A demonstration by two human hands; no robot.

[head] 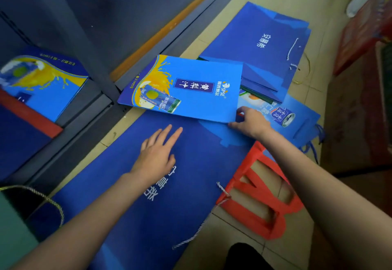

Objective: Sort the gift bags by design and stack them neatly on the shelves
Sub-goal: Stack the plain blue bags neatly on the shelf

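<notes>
A light-blue juice-print gift bag (197,87) lies flat on the floor. My right hand (251,122) pinches its near right corner. My left hand (158,153) hovers with straight fingers over a large dark-blue gift bag (169,206) with white characters, lying flat in front of me. Another dark-blue bag (261,42) of the same design lies further back. A light-blue bag (297,121) with a can print sits under my right hand's side. On the low shelf at the left lies a matching juice-print bag (44,83) on top of a red and dark-blue stack (25,125).
A grey metal shelf frame (101,91) runs along the left. A red plastic stool (261,195) lies by my right forearm. A teal bag with a gold cord (19,223) is at the lower left. Red boxes (364,36) stand at the right on the tiled floor.
</notes>
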